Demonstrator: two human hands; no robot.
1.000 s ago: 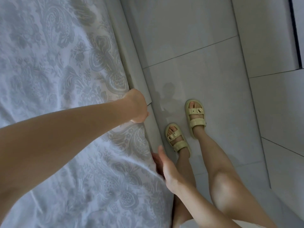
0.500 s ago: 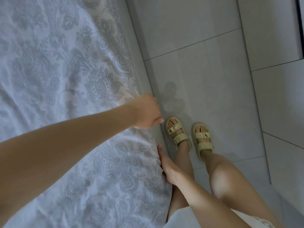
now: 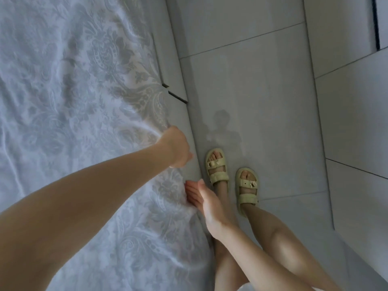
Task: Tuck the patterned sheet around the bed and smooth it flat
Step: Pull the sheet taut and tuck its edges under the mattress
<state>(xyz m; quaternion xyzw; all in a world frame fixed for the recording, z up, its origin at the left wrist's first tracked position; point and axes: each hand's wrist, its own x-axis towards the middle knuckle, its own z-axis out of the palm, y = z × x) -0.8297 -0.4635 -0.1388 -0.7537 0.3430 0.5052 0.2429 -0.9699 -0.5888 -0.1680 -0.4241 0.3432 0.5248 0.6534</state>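
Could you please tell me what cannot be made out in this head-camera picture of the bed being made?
1. Fingers of the left hand: head view, hidden behind the hand's own back, so its hold on the patterned sheet is unclear.
2. Sheet's edge beside the right hand: head view, hidden by the overhanging cloth and that hand.
3. Rest of the bed: head view, cut off by the left and top frame edges.

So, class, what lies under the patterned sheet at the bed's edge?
The patterned sheet covers the bed's top, so whatever lies beneath is hidden. Only the grey bed base shows beside its edge. The left hand grips that edge; the right hand presses it with straight fingers.
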